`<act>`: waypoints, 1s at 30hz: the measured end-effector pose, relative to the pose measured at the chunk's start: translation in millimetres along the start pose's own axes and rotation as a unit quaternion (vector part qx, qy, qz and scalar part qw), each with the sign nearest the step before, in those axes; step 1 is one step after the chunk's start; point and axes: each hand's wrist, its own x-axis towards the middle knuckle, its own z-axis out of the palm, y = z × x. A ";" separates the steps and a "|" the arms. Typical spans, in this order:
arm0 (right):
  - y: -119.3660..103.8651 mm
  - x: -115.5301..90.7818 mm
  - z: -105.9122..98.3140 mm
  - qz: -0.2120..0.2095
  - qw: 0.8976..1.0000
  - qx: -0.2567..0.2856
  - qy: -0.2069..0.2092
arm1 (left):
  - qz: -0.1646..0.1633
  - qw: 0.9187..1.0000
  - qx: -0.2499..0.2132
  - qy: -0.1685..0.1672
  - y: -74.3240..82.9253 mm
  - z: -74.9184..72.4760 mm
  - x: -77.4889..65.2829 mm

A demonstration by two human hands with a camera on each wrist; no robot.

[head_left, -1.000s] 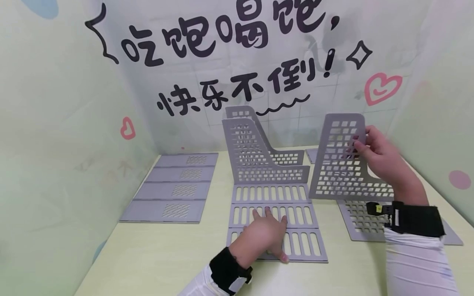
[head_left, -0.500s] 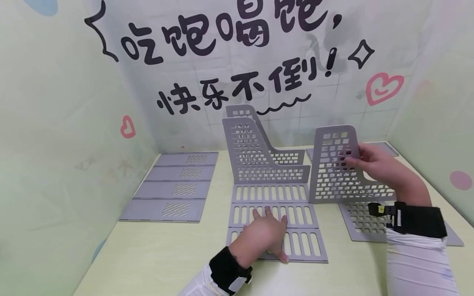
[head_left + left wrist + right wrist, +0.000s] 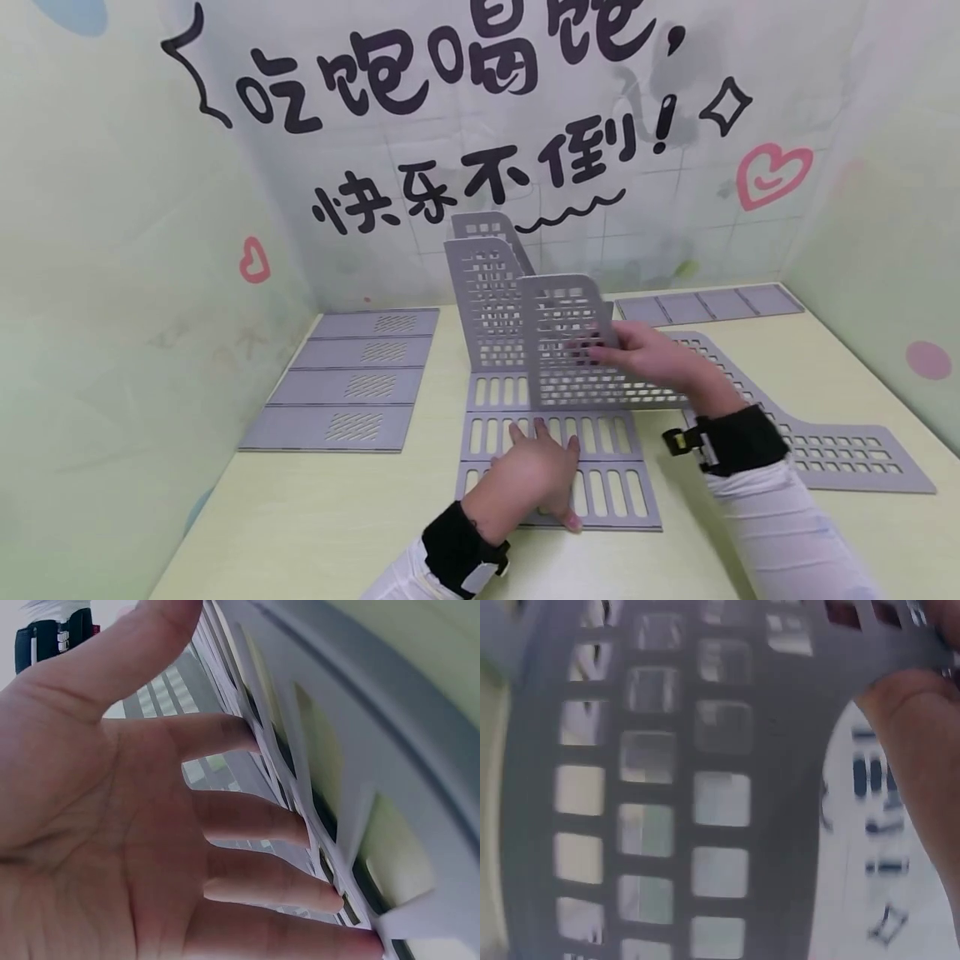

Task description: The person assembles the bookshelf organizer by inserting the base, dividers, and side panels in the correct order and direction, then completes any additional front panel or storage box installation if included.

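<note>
My left hand [image 3: 528, 479] rests, fingers spread, on the grey slotted base panel [image 3: 617, 460] in the head view. The left wrist view shows its fingertips against the slotted base. Behind it, two perforated grey file-holder side panels [image 3: 468, 312] stand upright on the base's far part. My right hand [image 3: 652, 362] pinches a third L-shaped side panel [image 3: 531, 350], upright, its lower edge near the base's middle seam. Whether that edge touches the base I cannot tell. In the right wrist view the thumb [image 3: 911, 720] lies against this side panel [image 3: 780, 787].
Another perforated side panel [image 3: 892, 482] lies flat on the table [image 3: 315, 525] at the right. A joined row of grey panels [image 3: 315, 354] lies at the left, and a second grey row [image 3: 716, 304] at the back right. A printed backdrop [image 3: 570, 242] rises behind.
My right hand has carried the side panel down and then left, from right of the slotted base to over it. The flat panel at the right is more exposed. My left hand stays put.
</note>
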 end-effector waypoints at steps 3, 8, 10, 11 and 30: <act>-9.2 16.4 29.4 -0.024 0.999 -0.015 0.032 | 0.000 1.000 -0.014 0.003 -0.6 -0.6 -0.5; -17.7 29.0 59.3 -0.045 0.994 -0.010 0.095 | 0.012 1.000 -0.007 0.012 -2.7 -2.3 -1.6; -17.9 31.8 66.4 -0.047 0.993 0.003 0.105 | 0.018 1.000 0.008 0.014 -3.8 -2.8 -2.1; -17.5 32.8 69.8 -0.050 0.993 0.009 0.105 | 0.021 1.000 0.014 0.014 -4.2 -2.9 -2.2; -22.0 37.9 110.6 -0.119 0.972 0.157 0.130 | 0.002 1.000 -0.025 0.005 3.0 4.4 2.6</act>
